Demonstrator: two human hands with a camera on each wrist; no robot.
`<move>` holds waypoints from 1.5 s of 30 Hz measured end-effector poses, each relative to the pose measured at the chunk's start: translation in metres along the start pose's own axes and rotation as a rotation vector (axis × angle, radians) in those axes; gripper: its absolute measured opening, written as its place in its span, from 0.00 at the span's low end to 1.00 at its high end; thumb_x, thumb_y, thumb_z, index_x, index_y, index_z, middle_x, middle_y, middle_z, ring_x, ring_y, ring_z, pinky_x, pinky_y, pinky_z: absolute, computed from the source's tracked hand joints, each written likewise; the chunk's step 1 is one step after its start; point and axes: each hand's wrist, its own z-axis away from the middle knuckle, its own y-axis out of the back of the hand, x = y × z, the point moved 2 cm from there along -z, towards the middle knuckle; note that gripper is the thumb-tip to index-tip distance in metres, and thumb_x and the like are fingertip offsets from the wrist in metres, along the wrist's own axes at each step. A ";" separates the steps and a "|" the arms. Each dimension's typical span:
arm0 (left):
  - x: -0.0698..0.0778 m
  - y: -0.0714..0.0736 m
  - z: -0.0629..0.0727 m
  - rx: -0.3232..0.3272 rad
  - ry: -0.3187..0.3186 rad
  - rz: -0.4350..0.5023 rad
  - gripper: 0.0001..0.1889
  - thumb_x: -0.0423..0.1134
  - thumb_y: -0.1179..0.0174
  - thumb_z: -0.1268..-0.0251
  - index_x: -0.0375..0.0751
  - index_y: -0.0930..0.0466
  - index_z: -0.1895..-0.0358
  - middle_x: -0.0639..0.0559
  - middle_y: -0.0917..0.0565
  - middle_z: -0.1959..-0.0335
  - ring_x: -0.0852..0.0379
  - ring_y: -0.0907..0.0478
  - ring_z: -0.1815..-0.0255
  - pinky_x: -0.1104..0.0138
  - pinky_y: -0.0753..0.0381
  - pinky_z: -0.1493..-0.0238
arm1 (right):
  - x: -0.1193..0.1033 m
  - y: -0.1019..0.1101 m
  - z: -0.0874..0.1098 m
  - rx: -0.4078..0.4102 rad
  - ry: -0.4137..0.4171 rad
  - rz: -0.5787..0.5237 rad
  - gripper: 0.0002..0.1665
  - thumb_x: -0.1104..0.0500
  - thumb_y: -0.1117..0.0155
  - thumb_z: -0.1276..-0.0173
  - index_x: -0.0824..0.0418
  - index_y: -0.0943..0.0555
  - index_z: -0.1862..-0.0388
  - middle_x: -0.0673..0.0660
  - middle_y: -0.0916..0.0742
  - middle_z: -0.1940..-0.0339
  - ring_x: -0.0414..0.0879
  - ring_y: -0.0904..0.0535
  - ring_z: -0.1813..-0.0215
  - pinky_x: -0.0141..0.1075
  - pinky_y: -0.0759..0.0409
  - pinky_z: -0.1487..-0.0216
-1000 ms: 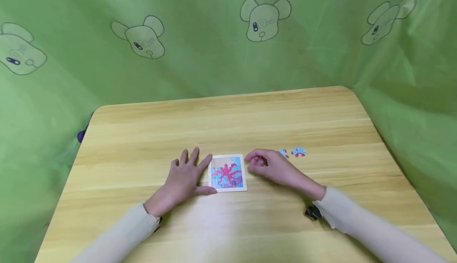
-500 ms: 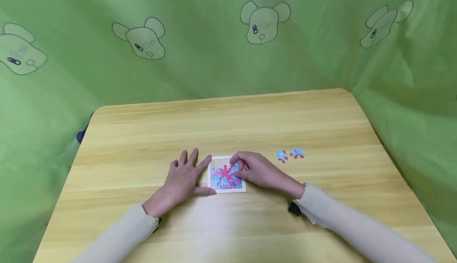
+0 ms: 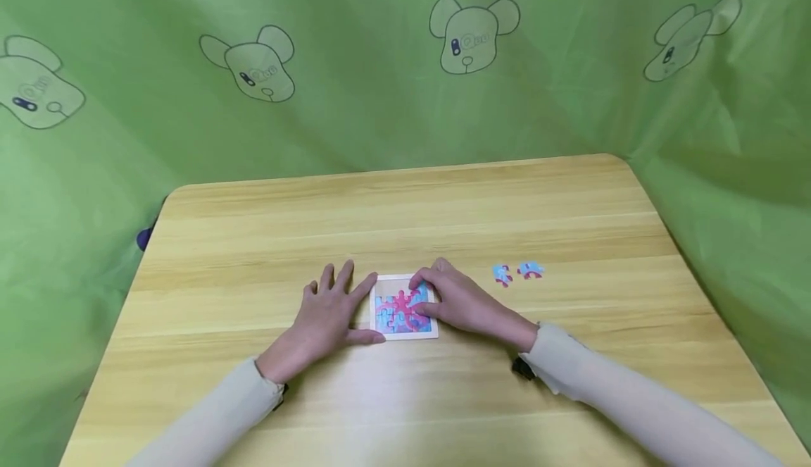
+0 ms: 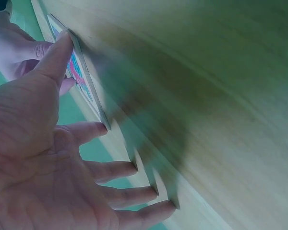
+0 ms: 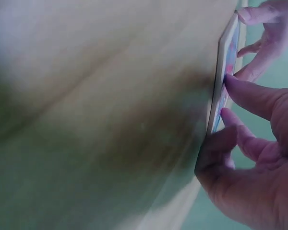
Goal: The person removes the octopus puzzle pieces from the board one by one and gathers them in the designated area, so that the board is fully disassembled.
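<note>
A small square jigsaw puzzle (image 3: 394, 321) with a pink octopus on blue sits in a pale frame (image 3: 412, 337). Bare backing shows at its upper left. My left hand (image 3: 322, 320) spreads its fingers on the table, its index finger and thumb touching the frame's left corners. My right hand (image 3: 465, 301) reaches over the frame's right side. Its thumb (image 5: 249, 96) and curled index finger touch the puzzle's upper right part, slightly apart; whether they pinch a piece is hidden. Two loose puzzle pieces (image 3: 502, 275) lie right of that hand, blue with dark pink.
The wooden table (image 3: 405, 220) has rounded far corners. Green cloth (image 3: 355, 122) printed with bear heads hangs behind it and along both sides. A dark purple object (image 3: 144, 239) shows beyond the left edge.
My right hand has moved left from beside the frame onto the puzzle's upper right, uncovering a loose piece; over the last half second it stays there. The left hand has not moved.
</note>
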 end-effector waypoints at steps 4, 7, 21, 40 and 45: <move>0.000 0.001 0.000 0.005 -0.003 -0.004 0.56 0.75 0.28 0.40 0.50 0.34 0.14 0.28 0.37 0.18 0.20 0.38 0.23 0.28 0.25 0.38 | -0.003 0.000 0.002 0.066 0.023 0.066 0.16 0.57 0.18 0.29 0.54 0.14 0.47 0.55 0.25 0.48 0.50 0.29 0.52 0.42 0.24 0.54; 0.000 0.002 0.000 0.000 -0.004 -0.001 0.56 0.74 0.28 0.40 0.50 0.34 0.14 0.28 0.37 0.18 0.20 0.38 0.23 0.28 0.25 0.38 | -0.004 0.000 0.003 0.084 0.057 0.092 0.17 0.58 0.18 0.30 0.56 0.14 0.46 0.55 0.24 0.41 0.52 0.28 0.43 0.46 0.22 0.46; 0.013 -0.003 -0.005 -0.006 0.106 0.032 0.38 0.65 0.45 0.16 0.49 0.33 0.14 0.26 0.38 0.18 0.16 0.40 0.22 0.23 0.28 0.38 | 0.000 0.000 0.001 0.033 0.063 0.074 0.16 0.58 0.20 0.27 0.56 0.14 0.44 0.55 0.24 0.37 0.52 0.27 0.39 0.49 0.21 0.39; 0.018 -0.005 -0.007 0.024 0.120 0.048 0.37 0.63 0.44 0.17 0.48 0.32 0.15 0.24 0.39 0.18 0.15 0.41 0.22 0.21 0.30 0.38 | 0.002 0.000 0.001 0.042 0.033 0.002 0.25 0.60 0.20 0.28 0.59 0.19 0.37 0.55 0.23 0.42 0.49 0.25 0.45 0.45 0.20 0.42; 0.018 -0.005 -0.004 0.020 0.126 0.064 0.37 0.62 0.43 0.17 0.47 0.32 0.15 0.25 0.40 0.17 0.15 0.42 0.22 0.20 0.32 0.37 | 0.002 0.000 0.000 0.046 0.004 -0.040 0.29 0.62 0.19 0.29 0.62 0.20 0.33 0.56 0.23 0.47 0.48 0.26 0.51 0.40 0.21 0.51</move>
